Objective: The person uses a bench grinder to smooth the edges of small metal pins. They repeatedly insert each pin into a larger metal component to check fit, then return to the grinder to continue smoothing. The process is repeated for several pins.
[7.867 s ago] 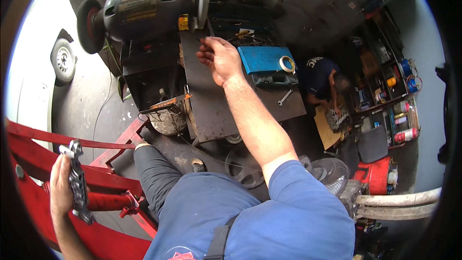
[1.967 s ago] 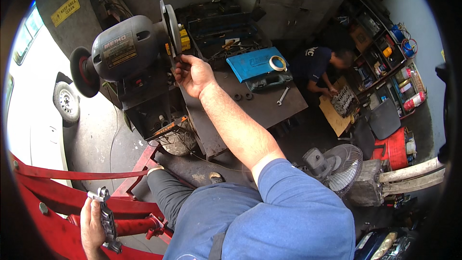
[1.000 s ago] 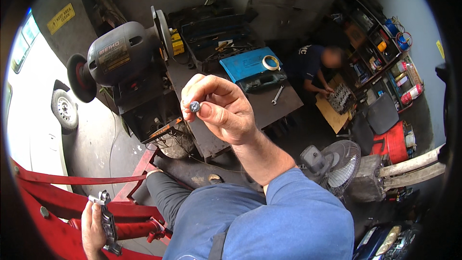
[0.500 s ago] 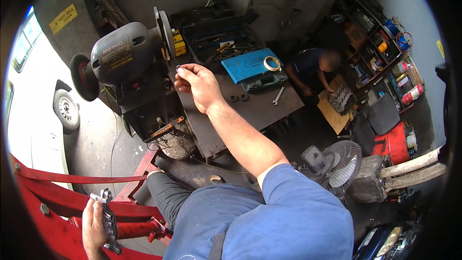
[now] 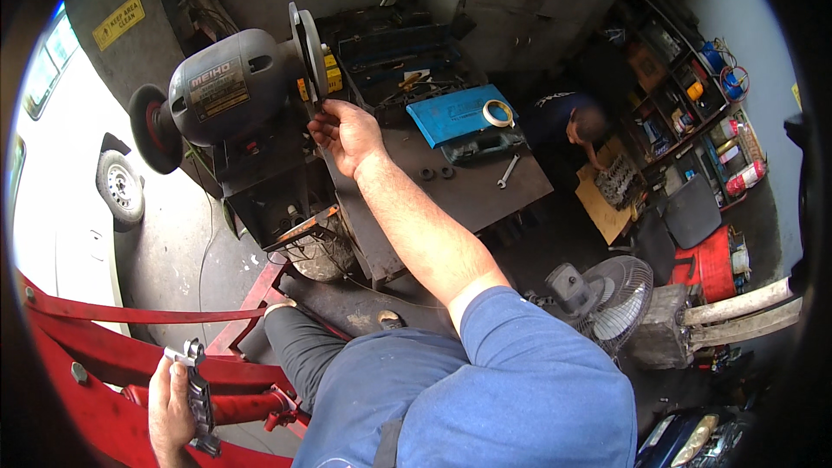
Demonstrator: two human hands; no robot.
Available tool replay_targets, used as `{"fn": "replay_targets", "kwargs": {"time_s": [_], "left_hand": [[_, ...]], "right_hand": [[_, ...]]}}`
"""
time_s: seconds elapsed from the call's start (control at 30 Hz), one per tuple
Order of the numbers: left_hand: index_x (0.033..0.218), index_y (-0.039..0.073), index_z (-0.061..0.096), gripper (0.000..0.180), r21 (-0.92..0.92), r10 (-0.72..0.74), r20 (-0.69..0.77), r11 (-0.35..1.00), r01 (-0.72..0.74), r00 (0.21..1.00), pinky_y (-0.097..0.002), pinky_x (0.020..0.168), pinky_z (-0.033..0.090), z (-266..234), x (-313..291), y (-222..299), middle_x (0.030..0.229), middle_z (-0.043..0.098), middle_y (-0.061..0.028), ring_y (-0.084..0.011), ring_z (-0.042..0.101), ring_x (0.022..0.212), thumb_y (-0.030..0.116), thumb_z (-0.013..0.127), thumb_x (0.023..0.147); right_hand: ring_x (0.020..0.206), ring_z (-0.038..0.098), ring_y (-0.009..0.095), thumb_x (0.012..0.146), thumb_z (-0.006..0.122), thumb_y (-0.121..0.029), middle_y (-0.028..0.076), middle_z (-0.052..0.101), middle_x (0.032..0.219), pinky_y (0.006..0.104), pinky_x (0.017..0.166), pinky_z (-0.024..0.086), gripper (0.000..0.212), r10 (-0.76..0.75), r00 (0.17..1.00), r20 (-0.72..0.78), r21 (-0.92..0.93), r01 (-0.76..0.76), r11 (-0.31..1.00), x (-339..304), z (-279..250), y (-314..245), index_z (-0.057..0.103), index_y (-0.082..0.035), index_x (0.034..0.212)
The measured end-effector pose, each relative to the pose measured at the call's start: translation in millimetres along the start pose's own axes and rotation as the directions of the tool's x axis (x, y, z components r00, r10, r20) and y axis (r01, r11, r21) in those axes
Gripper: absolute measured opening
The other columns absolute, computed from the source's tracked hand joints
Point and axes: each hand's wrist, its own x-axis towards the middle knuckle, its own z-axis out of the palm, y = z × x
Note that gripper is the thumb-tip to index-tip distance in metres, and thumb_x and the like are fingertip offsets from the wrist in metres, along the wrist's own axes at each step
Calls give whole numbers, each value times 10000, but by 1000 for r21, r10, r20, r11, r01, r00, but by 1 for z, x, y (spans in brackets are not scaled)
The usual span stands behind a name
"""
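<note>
Dark tabletop (image 5: 485, 205): wrench (image 5: 509, 172), two small black rings (image 5: 427, 174) (side by side), dark green case (image 5: 482, 149), flat blue case (image 5: 449, 118)

The grinder wheel (image 5: 311, 50) blocks the right hand (image 5: 348, 135) ahead.

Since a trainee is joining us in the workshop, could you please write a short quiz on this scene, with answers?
1. Multiple choice: What does the left hand hold? A) a hammer; B) a metal part; C) a paintbrush.
2. True or false: The wrench lies on the table.
3. Short answer: Which part of the bench grinder are the fingertips of the right hand nearest to?

Key: 1. B. 2. True. 3. The wheel at the picture-right end, near its lower edge.
</note>
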Motion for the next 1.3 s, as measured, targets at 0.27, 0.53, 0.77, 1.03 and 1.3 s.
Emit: {"fn": "replay_targets", "kwargs": {"time_s": [0.27, 0.53, 0.77, 1.03, 1.3], "left_hand": [[1242, -27, 532, 452, -48, 24, 17, 999, -23, 1000, -351, 861, 436, -1, 1, 5, 1023, 588, -153, -238, 561, 946, 359, 419, 1037], [1081, 2, 549, 381, -204, 42, -7, 978, -42, 999, -275, 566, 444, 0, 11, -2, 755, 526, -20, -110, 538, 637, 356, 417, 1038], [1027, 17, 552, 365, -313, 231, 73, 929, -198, 970, -293, 612, 415, 29, 30, 7, 779, 530, -15, -118, 484, 691, 367, 452, 1013], [1188, 34, 503, 343, -375, 552, 186, 805, -460, 813, -394, 821, 525, 195, 23, 127, 963, 641, -183, -314, 659, 919, 154, 625, 890], [1268, 20, 455, 441, -794, 896, 445, 386, -470, -15, -387, 941, 484, 260, 25, 219, 1208, 592, -160, -303, 596, 1124, 125, 632, 878]], "right_hand": [[720, 629, 170, 918, 613, -164, 61, 591, 841, 288, 648, 524, 133, -8, 1000, -9, -3, 8, 1000, 2, -1, -3, 601, -45, 978], [799, 643, 141, 965, 558, -106, 66, 657, 909, 266, 703, 517, 118, -376, 828, 416, -130, 463, 877, -69, -2, -37, 604, -38, 1049], [809, 634, 140, 980, 534, -89, 69, 631, 896, 277, 771, 531, 163, -291, 761, 580, -146, 448, 882, -168, -18, -80, 550, -3, 1117], [639, 582, 59, 976, 569, -110, -2, 584, 752, 210, 607, 510, 76, -73, 880, 470, -465, 317, 827, -177, -79, -92, 586, -36, 986], [705, 499, 36, 1015, 488, -151, -33, 566, 835, 206, 681, 469, 263, 56, 953, 298, -649, 160, 744, -179, -68, -34, 602, -47, 1227]]}}
